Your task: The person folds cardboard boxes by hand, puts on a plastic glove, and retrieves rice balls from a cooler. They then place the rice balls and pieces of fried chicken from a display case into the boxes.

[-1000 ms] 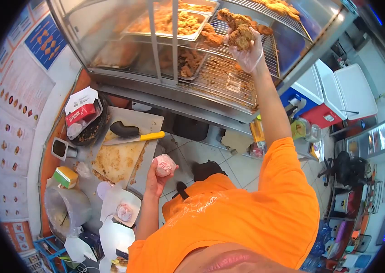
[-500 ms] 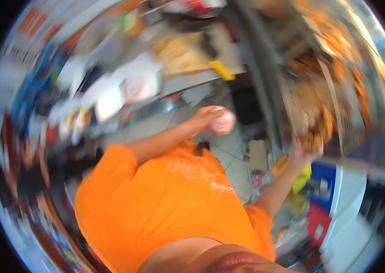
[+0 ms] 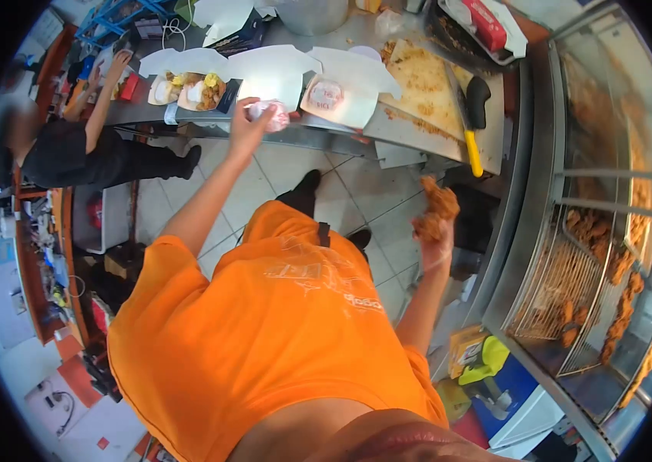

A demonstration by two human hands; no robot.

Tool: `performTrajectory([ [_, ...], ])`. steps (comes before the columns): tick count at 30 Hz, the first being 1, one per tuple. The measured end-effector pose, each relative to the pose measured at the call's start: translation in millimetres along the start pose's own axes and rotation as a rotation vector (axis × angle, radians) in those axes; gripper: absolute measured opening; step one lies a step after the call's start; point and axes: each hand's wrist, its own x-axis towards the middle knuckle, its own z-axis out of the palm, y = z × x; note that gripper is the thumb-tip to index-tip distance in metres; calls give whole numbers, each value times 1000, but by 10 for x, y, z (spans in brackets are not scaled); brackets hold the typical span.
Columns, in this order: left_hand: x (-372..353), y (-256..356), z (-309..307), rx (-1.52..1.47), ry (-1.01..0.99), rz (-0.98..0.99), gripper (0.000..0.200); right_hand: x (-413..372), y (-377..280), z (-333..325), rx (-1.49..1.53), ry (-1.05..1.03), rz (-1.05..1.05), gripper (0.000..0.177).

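My left hand (image 3: 246,129) is closed around a round white packet with red print (image 3: 268,115), held at the front edge of an open white takeaway box (image 3: 266,68). To its right is another open box (image 3: 357,81), with a similar red-printed round packet (image 3: 326,95) inside. My right hand (image 3: 435,250) grips pieces of fried chicken (image 3: 439,209) above the floor, between the counter and the display case. Further left on the counter, two open boxes hold food (image 3: 204,94).
A yellow-handled knife (image 3: 470,142) lies on a crumb-covered cutting board (image 3: 426,92). At right stands a glass-sided warming case (image 3: 522,289) with wire baskets of fried chicken (image 3: 591,231). A co-worker in black (image 3: 72,154) reaches over the counter at left.
My left hand has brought the round packet over to the open boxes on the counter. My right hand has come away from the warming case with the chicken. The view has turned and sharpened.
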Motion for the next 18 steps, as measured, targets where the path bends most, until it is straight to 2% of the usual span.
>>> performTrajectory([
  [1,227,-82,-132,-59,-36,54,44,228,-100,275,-29,-6,-7,68],
  [3,544,-251,-273,-138,-70,101,46,686,-220,799,-325,-83,16,63],
  [4,709,-347,-320,31,-64,215,45,940,-263,1012,-342,-80,9,63],
  [6,1069,-511,-425,369,-64,439,44,1428,-319,1442,-781,-88,207,64],
  [7,1138,-471,-415,361,-164,280,40,1676,-313,1705,-794,-72,199,64],
  [8,1236,-445,-417,338,-178,280,40,1895,-306,1945,-959,-134,329,63],
  [9,1277,-460,-408,338,-293,220,39,2053,-289,2130,-1125,-192,479,62],
  [10,1280,-481,-400,334,-411,156,37,2183,-245,2295,-1149,-163,500,62],
  [12,1341,-585,-370,352,-471,180,32,2400,-127,2613,-1266,-84,594,66],
  [13,1363,-716,-319,379,-385,305,31,2423,-53,2655,-1291,48,473,73],
  [14,1376,-862,-303,409,-299,426,30,2464,-48,2656,-1300,67,486,73],
  [16,1356,-703,-402,395,-305,454,30,2426,-103,2639,-1349,185,454,74],
  [18,1365,-634,-465,451,-317,640,30,2268,-94,2659,-1333,232,422,71],
])
